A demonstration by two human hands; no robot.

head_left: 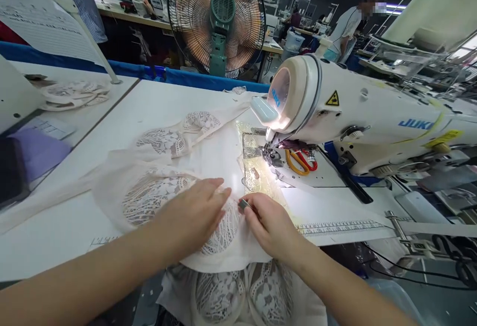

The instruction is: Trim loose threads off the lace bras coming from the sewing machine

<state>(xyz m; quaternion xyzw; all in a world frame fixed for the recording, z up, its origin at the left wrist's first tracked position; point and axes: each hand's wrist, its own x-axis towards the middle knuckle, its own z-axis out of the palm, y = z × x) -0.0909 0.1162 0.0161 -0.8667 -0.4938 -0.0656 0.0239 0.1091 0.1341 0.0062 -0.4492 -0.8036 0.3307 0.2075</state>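
Note:
A pale lace bra lies across the sewing table and hangs over its front edge. My left hand rests over its middle, fingers bent down onto the cloth and gripping it; part of the grip is hidden beneath the hand. Close beside it, my right hand pinches a small dark metal tool between thumb and forefinger, right at the fabric. What kind of tool it is I cannot make out. Past my hands stands a white sewing machine, its lamp lit over the needle area.
Scissors with orange and red handles lie under the machine arm. More lace bra pieces are at my lap. A printed ruler runs along the table's front edge. A large fan stands behind the table, and a person is farther back.

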